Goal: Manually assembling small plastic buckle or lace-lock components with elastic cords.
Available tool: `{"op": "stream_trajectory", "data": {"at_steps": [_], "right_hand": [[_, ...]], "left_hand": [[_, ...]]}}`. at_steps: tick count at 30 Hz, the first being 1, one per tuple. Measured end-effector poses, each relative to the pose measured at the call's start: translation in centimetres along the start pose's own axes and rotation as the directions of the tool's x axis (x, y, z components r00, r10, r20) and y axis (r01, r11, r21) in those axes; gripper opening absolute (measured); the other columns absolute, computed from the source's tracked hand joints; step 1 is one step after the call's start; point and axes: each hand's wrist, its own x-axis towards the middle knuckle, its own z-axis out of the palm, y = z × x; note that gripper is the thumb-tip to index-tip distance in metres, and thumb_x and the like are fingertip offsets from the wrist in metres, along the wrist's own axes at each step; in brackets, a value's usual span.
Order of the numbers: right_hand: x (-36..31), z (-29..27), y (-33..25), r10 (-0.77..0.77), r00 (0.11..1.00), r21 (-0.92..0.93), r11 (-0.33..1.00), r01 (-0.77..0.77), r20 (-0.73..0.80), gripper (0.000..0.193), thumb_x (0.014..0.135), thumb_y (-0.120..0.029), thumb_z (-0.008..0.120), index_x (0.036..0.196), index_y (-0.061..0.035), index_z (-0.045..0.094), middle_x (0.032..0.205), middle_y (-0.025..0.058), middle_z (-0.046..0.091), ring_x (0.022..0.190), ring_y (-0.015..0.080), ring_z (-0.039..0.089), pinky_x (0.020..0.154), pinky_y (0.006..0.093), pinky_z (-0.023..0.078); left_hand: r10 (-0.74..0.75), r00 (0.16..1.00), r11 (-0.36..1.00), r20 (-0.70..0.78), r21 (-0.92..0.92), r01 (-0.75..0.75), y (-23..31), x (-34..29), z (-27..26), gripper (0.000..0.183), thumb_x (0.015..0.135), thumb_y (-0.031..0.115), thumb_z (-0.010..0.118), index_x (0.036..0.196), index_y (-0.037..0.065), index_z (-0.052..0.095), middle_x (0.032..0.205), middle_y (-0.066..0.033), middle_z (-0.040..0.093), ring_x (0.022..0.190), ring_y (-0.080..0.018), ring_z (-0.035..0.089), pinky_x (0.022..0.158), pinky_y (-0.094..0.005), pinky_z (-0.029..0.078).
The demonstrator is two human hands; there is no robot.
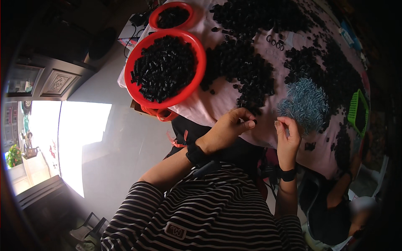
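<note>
My left hand [231, 129] pinches a small black piece [255, 121] between thumb and fingertips above the near edge of the pink cloth. To its right, my right hand [288, 136] is closed in a pinch on something tiny and pale, too small to name. Just beyond the right hand lies a heap of small blue-grey pieces [305, 104], thin and short. A pile of black pieces [251, 77] spreads over the cloth past my left hand. At the left, a large red basin [202, 67] is filled with more black pieces.
A smaller red basin [153, 19] with black pieces stands behind the large one. More black heaps [259, 16] cover the far cloth [226, 109]. A green basket [356, 113] sits at the right edge. Another person's arm [338, 191] shows at lower right.
</note>
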Motion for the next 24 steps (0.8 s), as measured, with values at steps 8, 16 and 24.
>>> {"op": "stream_trajectory", "data": {"at_steps": [8, 16, 24], "right_hand": [[0.2, 0.6, -4.3, -0.136, 0.98, 0.12, 0.986, 0.119, 0.144, 0.011, 0.094, -0.004, 0.073, 0.104, -0.0032, 0.069, 0.099, 0.0057, 0.067, 0.097, 0.0197, 0.061, 0.09, 0.0318, 0.047], [-0.5, 1.2, -4.2, -0.073, 0.985, 0.203, 0.978, 0.041, 0.156, 0.014, 0.089, -0.003, 0.077, 0.102, -0.0057, 0.073, 0.096, 0.0051, 0.068, 0.093, 0.0211, 0.06, 0.084, 0.0336, 0.045], [-0.7, 0.9, -5.0, 0.015, 0.978, 0.271, 0.96, -0.073, 0.21, 0.017, 0.089, -0.001, 0.076, 0.105, -0.0063, 0.076, 0.093, 0.0034, 0.066, 0.092, 0.0205, 0.061, 0.086, 0.0331, 0.046]], "left_hand": [[-0.283, 0.882, 0.574, 0.377, -0.67, 0.471, 0.6, -1.0, -0.5, 0.032, 0.101, 0.024, 0.07, 0.123, 0.002, 0.066, 0.1, 0.0006, 0.067, 0.084, -0.006, 0.061, 0.07, -0.0218, 0.053], [-0.258, 0.896, 0.582, 0.363, -0.682, 0.443, 0.5, -1.4, -0.1, 0.031, 0.1, 0.023, 0.07, 0.12, -0.001, 0.067, 0.099, -0.0012, 0.068, 0.087, -0.0078, 0.063, 0.076, -0.0246, 0.056], [-0.27, 0.899, 0.554, 0.345, -0.707, 0.439, 0.3, -1.6, 0.3, 0.031, 0.1, 0.022, 0.07, 0.118, -0.003, 0.066, 0.097, -0.0031, 0.069, 0.085, -0.0091, 0.064, 0.075, -0.025, 0.058]]}}
